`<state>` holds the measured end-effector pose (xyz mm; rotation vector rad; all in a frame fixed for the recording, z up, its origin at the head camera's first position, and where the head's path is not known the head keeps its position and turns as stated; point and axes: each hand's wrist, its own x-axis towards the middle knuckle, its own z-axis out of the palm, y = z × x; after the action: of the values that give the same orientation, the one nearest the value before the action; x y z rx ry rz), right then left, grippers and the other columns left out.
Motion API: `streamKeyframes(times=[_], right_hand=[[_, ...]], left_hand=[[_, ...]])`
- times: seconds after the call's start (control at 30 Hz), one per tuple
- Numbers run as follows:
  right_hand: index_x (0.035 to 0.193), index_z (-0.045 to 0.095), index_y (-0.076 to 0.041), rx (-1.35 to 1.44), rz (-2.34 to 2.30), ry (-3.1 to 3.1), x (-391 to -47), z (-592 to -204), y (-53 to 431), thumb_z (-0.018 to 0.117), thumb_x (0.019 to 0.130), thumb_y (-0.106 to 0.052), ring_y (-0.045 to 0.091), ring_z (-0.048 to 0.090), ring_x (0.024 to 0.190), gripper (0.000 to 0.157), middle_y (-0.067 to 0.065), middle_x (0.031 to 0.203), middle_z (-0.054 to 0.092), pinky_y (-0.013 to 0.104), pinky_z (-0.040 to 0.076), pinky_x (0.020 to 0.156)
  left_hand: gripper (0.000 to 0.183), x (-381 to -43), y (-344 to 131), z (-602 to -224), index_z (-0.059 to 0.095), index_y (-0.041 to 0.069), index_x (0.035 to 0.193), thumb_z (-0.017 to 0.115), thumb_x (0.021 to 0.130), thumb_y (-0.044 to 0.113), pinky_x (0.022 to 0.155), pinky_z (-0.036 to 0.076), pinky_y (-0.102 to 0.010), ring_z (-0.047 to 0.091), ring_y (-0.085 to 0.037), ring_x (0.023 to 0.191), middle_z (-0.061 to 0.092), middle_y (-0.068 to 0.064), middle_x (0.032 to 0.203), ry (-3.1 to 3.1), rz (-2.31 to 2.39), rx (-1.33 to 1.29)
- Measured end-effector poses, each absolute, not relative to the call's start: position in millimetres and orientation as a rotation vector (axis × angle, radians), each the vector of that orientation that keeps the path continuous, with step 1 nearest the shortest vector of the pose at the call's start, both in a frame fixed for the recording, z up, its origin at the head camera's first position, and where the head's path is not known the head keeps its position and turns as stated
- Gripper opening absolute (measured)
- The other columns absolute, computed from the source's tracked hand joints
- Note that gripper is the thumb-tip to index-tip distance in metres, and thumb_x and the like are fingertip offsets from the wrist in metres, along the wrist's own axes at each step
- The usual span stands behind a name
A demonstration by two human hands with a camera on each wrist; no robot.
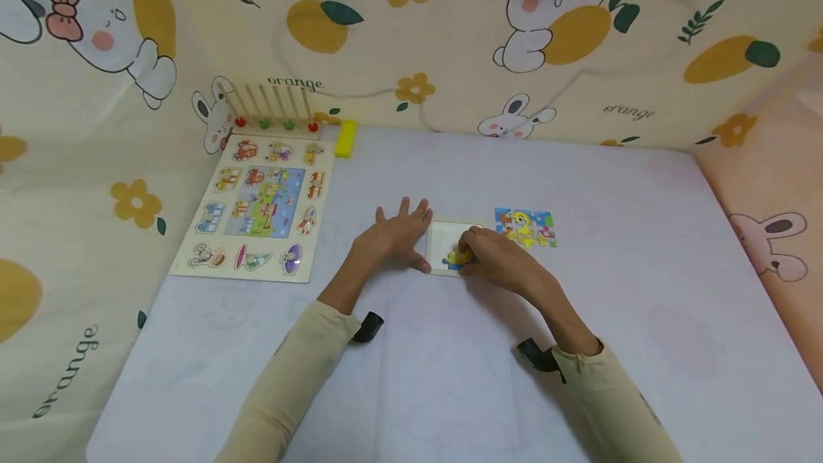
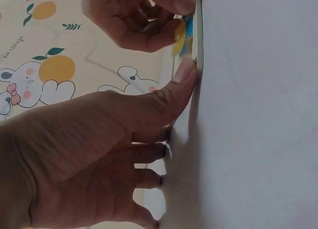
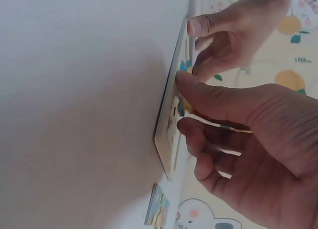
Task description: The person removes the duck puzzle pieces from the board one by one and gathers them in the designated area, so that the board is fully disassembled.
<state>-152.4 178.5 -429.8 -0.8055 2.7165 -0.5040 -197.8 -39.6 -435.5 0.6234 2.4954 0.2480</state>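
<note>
A small pale puzzle tray (image 1: 442,234) lies on the table, with a blue-and-yellow jigsaw piece (image 1: 449,263) in its near part. My left hand (image 1: 395,238) rests beside its left edge with fingers spread, the thumb touching the frame. Over the tray, my right hand (image 1: 504,256) pinches a yellow puzzle piece (image 2: 180,38) between curled fingers and thumb. The right thumb sits low by the tray's near rim in the right wrist view, and the fingers hide much of the held piece. Right of the tray lies a block of colourful jigsaw pieces (image 1: 543,223), partly behind the right hand.
At the left is a large wooden picture board (image 1: 212,234) with vehicle and toy pictures. Behind it stand a peg rack (image 1: 276,123) with red and green beads and a yellow block (image 1: 345,139). Patterned cloth (image 1: 450,34) backs the white-covered table (image 1: 411,377).
</note>
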Motion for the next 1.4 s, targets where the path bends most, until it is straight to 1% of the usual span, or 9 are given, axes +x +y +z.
streamKeyframes(times=[0.17, 0.5, 0.6, 0.73, 0.93, 1.07, 1.2, 1.23, 1.4], right_hand=[[0.104, 0.064, -0.003, -0.807, -0.571, 2.698, -151.2, -431.0, 180.5, 0.084, 0.087, -0.006, 0.019, 0.061, 0.083, 0.026, 0.007, 0.095, 0.071, 0.032, 0.053, 0.077], [0.108, 0.072, 0.003, -0.872, -0.6, 2.667, -150.5, -430.6, 183.4, 0.079, 0.089, 0.001, 0.017, 0.059, 0.082, 0.021, 0.009, 0.095, 0.073, 0.029, 0.051, 0.075], [0.108, 0.074, 0.002, -0.872, -0.578, 2.664, -150.3, -430.2, 183.4, 0.081, 0.089, -0.003, 0.015, 0.058, 0.081, 0.021, 0.008, 0.096, 0.073, 0.026, 0.05, 0.073], [0.113, 0.074, 0.001, -0.869, -0.526, 2.664, -149.1, -428.4, 181.8, 0.082, 0.09, -0.01, 0.014, 0.06, 0.084, 0.026, 0.008, 0.102, 0.073, 0.026, 0.051, 0.075], [0.106, 0.076, -0.001, -0.89, -0.5, 2.698, -148.1, -428.4, 177.3, 0.086, 0.088, -0.02, 0.013, 0.062, 0.085, 0.028, 0.005, 0.098, 0.072, 0.027, 0.054, 0.077], [0.106, 0.075, -0.001, -0.853, -0.48, 2.695, -147.8, -428.8, 173.1, 0.086, 0.087, -0.017, 0.014, 0.063, 0.087, 0.028, 0.005, 0.1, 0.072, 0.031, 0.057, 0.081], [0.108, 0.074, -0.001, -0.84, -0.483, 2.698, -149.2, -428.3, 175.9, 0.083, 0.089, -0.015, 0.016, 0.063, 0.09, 0.026, 0.005, 0.102, 0.071, 0.035, 0.057, 0.085], [0.108, 0.074, -0.001, -0.846, -0.493, 2.711, -150.8, -426.6, 178.7, 0.082, 0.089, -0.015, 0.016, 0.063, 0.091, 0.025, 0.005, 0.101, 0.071, 0.037, 0.056, 0.087], [0.108, 0.073, 0.001, -0.824, -0.571, 2.831, -163.5, -403.7, 207.9, 0.077, 0.09, -0.015, 0.025, 0.065, 0.092, 0.024, 0.011, 0.101, 0.07, 0.043, 0.055, 0.085]], left_hand=[[0.114, -195.4, -39.2, -438.0, 0.013, 0.01, 0.169, 0.083, 0.087, 0.048, 0.125, 0.011, -0.076, -0.003, -0.039, 0.165, -0.001, -0.007, 0.179, 2.503, 0.258, 0.635], [0.115, -193.4, -40.1, -436.9, 0.012, 0.01, 0.169, 0.084, 0.086, 0.047, 0.126, 0.009, -0.076, -0.005, -0.038, 0.165, -0.003, -0.006, 0.178, 2.49, 0.284, 0.628], [0.115, -193.4, -39.9, -437.0, 0.013, 0.01, 0.169, 0.084, 0.086, 0.046, 0.126, 0.009, -0.076, -0.005, -0.037, 0.165, -0.002, -0.006, 0.179, 2.491, 0.301, 0.631], [0.115, -193.9, -39.3, -437.5, 0.013, 0.01, 0.169, 0.084, 0.086, 0.047, 0.126, 0.009, -0.076, -0.005, -0.037, 0.166, -0.003, -0.006, 0.179, 2.492, 0.302, 0.632], [0.115, -195.3, -39.3, -436.9, 0.012, 0.01, 0.169, 0.083, 0.087, 0.047, 0.126, 0.009, -0.076, -0.006, -0.038, 0.165, -0.004, -0.006, 0.179, 2.489, 0.295, 0.636], [0.114, -195.3, -40.9, -435.7, 0.012, 0.01, 0.169, 0.082, 0.087, 0.048, 0.126, 0.009, -0.075, -0.006, -0.037, 0.165, -0.004, -0.006, 0.178, 2.49, 0.285, 0.623], [0.114, -195.8, -41.8, -436.2, 0.012, 0.01, 0.169, 0.083, 0.087, 0.047, 0.126, 0.009, -0.076, -0.006, -0.037, 0.165, -0.003, -0.006, 0.178, 2.487, 0.299, 0.62], [0.114, -196.1, -41.8, -436.5, 0.012, 0.01, 0.169, 0.083, 0.087, 0.047, 0.126, 0.009, -0.075, -0.006, -0.037, 0.165, -0.003, -0.006, 0.178, 2.487, 0.3, 0.621], [0.115, -197.2, -41.3, -437.5, 0.011, 0.011, 0.169, 0.084, 0.086, 0.046, 0.126, 0.007, -0.075, -0.007, -0.036, 0.165, -0.004, -0.005, 0.178, 2.489, 0.306, 0.622]])
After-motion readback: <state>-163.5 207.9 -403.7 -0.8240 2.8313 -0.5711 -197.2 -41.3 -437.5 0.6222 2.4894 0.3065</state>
